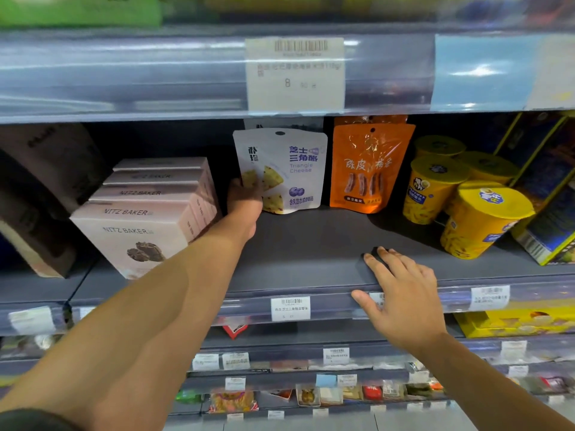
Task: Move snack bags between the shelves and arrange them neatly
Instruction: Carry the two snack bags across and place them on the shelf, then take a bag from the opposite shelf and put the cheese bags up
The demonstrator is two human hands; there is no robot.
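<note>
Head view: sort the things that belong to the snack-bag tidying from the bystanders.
Job: white cheese bag, gripped by left hand; orange bag beside it; right hand resting on shelf edge.
Bystanders: pink boxes, yellow cups, blue box.

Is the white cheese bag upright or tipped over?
Upright: the white cheese bag stands on its base on the shelf, hang hole on top; the left hand holds its lower corner.

Facing a store rack: dark grey shelf, dark back panel behind it, clear plastic price rail on each front edge carrying white paper labels. More tiers below me. Pale floor at the very bottom. Light glares off the top rail.
</note>
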